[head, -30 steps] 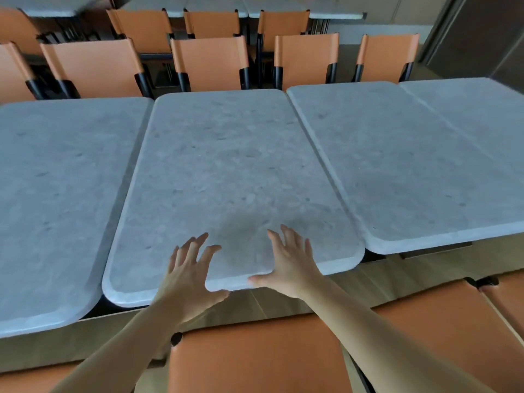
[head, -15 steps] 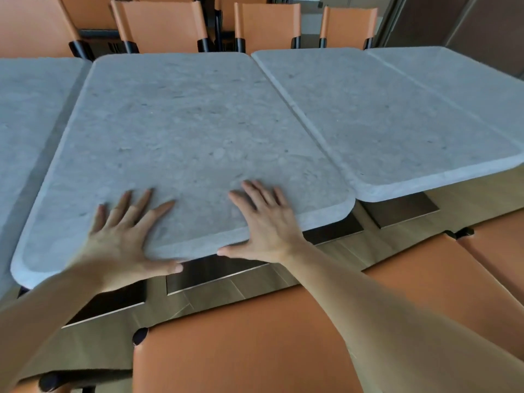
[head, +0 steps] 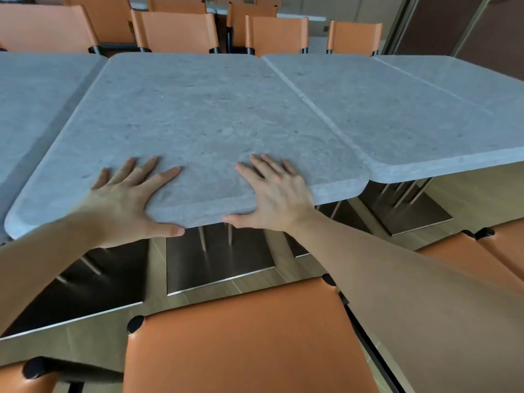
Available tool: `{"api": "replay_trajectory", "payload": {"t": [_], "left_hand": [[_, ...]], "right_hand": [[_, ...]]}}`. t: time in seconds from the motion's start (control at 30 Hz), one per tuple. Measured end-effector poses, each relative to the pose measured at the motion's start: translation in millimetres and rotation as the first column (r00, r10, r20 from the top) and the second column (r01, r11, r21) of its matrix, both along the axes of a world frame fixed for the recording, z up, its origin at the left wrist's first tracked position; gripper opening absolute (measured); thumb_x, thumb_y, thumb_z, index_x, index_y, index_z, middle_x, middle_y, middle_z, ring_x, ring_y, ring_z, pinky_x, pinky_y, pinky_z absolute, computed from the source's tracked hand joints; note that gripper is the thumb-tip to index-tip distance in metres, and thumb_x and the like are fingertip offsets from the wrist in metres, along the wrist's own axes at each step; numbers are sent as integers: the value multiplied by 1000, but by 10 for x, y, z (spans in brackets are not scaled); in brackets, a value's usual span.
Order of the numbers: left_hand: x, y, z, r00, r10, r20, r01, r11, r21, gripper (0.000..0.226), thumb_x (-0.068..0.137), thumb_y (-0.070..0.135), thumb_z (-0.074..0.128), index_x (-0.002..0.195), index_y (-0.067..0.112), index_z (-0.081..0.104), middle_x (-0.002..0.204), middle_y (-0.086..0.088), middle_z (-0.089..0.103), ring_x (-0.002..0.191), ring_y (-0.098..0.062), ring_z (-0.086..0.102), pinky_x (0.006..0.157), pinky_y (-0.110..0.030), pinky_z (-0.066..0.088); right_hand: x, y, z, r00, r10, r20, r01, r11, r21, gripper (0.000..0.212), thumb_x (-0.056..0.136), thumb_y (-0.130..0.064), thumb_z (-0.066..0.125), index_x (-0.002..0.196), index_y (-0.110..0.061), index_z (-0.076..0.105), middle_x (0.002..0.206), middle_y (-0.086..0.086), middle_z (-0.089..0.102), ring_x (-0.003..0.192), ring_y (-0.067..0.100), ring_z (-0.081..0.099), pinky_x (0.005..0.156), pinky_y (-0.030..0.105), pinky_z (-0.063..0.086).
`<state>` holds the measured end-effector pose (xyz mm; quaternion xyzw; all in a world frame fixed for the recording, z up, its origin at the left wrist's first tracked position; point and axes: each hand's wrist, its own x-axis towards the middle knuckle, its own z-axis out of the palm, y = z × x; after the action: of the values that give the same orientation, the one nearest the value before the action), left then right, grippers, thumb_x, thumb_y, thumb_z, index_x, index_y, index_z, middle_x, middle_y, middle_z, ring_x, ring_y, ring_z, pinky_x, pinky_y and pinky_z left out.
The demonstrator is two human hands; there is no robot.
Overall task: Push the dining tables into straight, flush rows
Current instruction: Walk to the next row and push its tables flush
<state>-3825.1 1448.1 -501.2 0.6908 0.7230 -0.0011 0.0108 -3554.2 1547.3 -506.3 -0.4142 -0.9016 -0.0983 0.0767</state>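
On the table's near edge our left hand and right hand press flat, fingers spread, thumbs under the rim.

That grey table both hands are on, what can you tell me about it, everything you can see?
The middle table has a pale grey, stone-looking speckled top with rounded corners and a bevelled edge, lying level. Thin metal legs rise from a dark flat base plate below. Its right side meets the neighbouring table along a thin seam, though its near edge sticks out further. The left hand and right hand lie flat on it, fingers spread, thumbs under the near edge.
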Motion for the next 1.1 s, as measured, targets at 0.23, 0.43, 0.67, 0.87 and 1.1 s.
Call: {"api": "replay_trajectory", "payload": {"t": [0.23,0.43,0.67,0.87,1.1], "left_hand": [[-86,52,-111,999,-42,31,38,992,120,115,36,113,15,139,74,-19,170,9,5,157,-25,4,125,-54,9],[-160,111,-235,994,-92,61,78,976,204,115,41,112,25,146,71,-3,168,3,21,154,-33,17,120,-60,17],[-239,181,-330,990,-130,53,114,962,246,112,44,111,27,146,71,2,164,-1,31,150,-37,27,116,-64,24],[-232,155,-287,993,-109,47,95,969,227,113,43,111,26,145,72,-3,167,4,22,154,-32,19,119,-59,18],[-243,161,-290,987,-145,62,126,961,245,115,43,111,28,148,69,4,158,18,15,155,-20,9,118,-62,17]], "right_hand": [[-15,-12,-9,1000,-12,-6,12,1000,-3,121,60,-97,19,157,-26,27,165,8,27,154,27,21,122,55,22],[-7,-21,-3,1000,-17,5,17,1000,-14,114,69,-95,41,158,-26,24,166,9,24,154,28,19,123,54,20],[-8,-40,3,1000,-23,-8,23,1000,-7,111,71,-93,46,158,-27,25,166,8,24,154,26,19,123,51,19],[-13,-25,17,999,-31,27,31,999,-17,112,71,-95,42,159,-28,21,167,7,21,155,25,15,124,50,17],[-24,-37,41,999,-29,40,30,999,-20,112,71,-94,43,159,-28,21,167,7,22,155,26,16,123,49,17]]}}
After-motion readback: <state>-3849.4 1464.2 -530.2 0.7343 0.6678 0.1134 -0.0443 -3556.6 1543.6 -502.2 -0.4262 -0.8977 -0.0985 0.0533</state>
